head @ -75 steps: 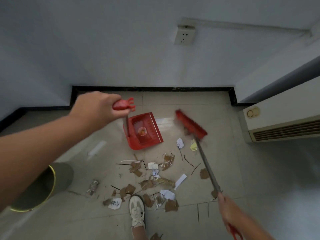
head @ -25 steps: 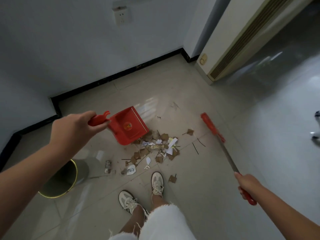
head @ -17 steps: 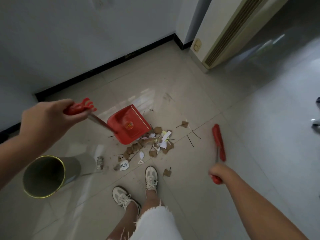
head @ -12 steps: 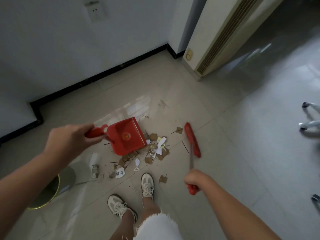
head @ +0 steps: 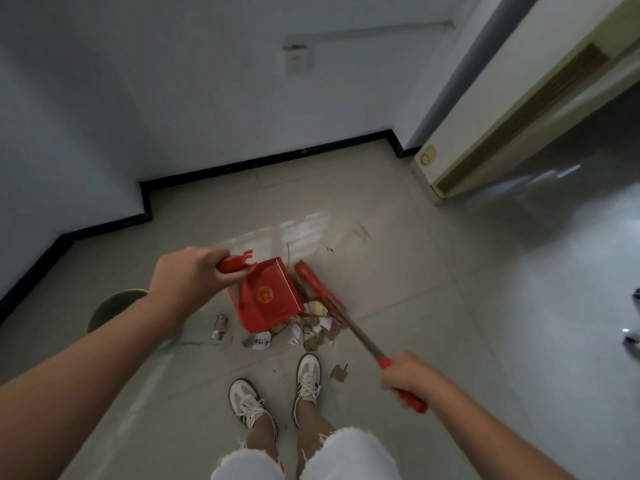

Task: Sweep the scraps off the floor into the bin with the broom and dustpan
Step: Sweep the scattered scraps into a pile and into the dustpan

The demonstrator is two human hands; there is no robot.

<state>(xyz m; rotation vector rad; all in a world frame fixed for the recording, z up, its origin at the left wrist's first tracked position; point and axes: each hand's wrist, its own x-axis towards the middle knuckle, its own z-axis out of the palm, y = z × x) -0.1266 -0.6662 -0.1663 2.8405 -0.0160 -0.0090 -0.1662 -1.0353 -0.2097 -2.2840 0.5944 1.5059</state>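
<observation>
My left hand point(head: 188, 277) grips the red handle of a red dustpan point(head: 268, 301), whose open mouth rests on the floor against a heap of cardboard and paper scraps point(head: 313, 329). My right hand point(head: 408, 377) holds the red grip of a broom point(head: 320, 291). Its red head lies just right of the dustpan, pressed against the heap. A few scraps point(head: 258, 341) lie left of the pan's mouth and one scrap point(head: 338, 372) sits near my right shoe. The round bin point(head: 116, 304) stands at the left, partly hidden behind my left forearm.
My two feet in white sneakers point(head: 308, 375) stand just below the heap. White walls with a black skirting point(head: 263, 161) close the far side. A cream floor-standing unit point(head: 519, 109) occupies the right corner. Something metallic point(head: 632, 336) shows at the right edge.
The broom head has swept left from open floor up against the scraps and dustpan. The heap is pushed tighter to the pan's mouth. The view has tilted and shifted.
</observation>
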